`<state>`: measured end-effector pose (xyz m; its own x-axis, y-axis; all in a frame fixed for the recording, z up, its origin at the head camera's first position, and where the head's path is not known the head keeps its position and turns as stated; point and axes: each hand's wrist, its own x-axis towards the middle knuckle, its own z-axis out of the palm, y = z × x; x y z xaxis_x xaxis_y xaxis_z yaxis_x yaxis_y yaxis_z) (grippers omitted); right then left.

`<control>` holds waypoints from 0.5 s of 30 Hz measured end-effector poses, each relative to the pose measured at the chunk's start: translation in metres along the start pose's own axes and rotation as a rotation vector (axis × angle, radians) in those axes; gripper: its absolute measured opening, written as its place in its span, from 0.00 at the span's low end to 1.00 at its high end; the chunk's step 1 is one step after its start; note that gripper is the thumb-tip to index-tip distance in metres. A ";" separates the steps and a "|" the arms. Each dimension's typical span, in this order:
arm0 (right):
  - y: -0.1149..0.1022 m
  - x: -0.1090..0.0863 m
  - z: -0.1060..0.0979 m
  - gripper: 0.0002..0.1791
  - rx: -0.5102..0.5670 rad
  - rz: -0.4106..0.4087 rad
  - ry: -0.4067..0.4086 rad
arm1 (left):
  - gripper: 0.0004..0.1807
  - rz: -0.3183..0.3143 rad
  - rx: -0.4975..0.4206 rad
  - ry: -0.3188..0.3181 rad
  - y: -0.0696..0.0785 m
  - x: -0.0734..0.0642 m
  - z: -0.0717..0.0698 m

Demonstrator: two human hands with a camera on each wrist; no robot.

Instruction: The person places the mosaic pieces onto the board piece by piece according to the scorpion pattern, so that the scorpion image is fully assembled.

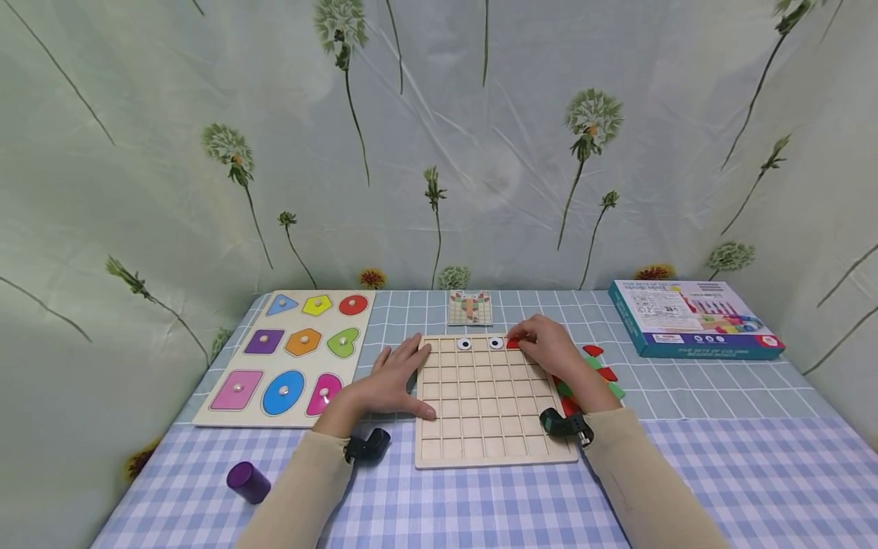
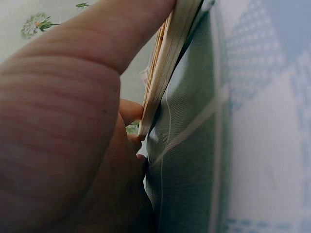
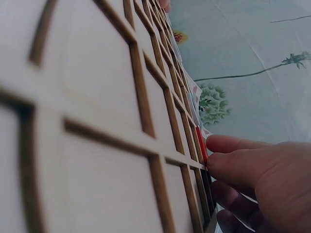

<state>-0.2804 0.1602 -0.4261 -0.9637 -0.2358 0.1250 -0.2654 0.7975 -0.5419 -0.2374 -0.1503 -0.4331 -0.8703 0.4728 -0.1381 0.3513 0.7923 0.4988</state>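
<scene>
A square wooden grid board point(image 1: 488, 400) lies in front of the person. Two white eye pieces, one point(image 1: 464, 345) left of the other point(image 1: 496, 343), sit in its far row. Just right of them is a red piece point(image 1: 513, 344), pinched between thumb and index finger of the right hand point(image 1: 549, 347). In the right wrist view those fingertips are right at the red piece point(image 3: 201, 144), low against the grid. The left hand point(image 1: 384, 387) rests along the board's left side, fingers spread. Its thumb point(image 2: 131, 29) lies against the board's edge point(image 2: 167, 68) in the left wrist view.
Loose red and green pieces point(image 1: 593, 362) lie right of the board, partly under the right forearm. A pattern card point(image 1: 469, 308) is behind it. A knobbed shape puzzle point(image 1: 257, 354) and purple cylinder point(image 1: 248, 483) are left; a teal box point(image 1: 693, 319) is at back right.
</scene>
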 end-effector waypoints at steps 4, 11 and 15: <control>0.001 0.000 -0.001 0.11 0.001 0.006 -0.003 | 0.65 -0.002 -0.001 -0.001 0.001 0.001 0.000; 0.000 -0.002 -0.010 0.08 0.004 -0.010 -0.049 | 0.65 -0.002 -0.001 -0.009 0.001 0.000 -0.001; 0.000 -0.005 -0.020 0.08 0.039 -0.001 -0.087 | 0.65 -0.002 0.000 -0.010 0.002 0.000 -0.001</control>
<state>-0.2761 0.1726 -0.4104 -0.9569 -0.2853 0.0539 -0.2635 0.7755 -0.5737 -0.2372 -0.1495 -0.4312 -0.8673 0.4753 -0.1477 0.3500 0.7934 0.4981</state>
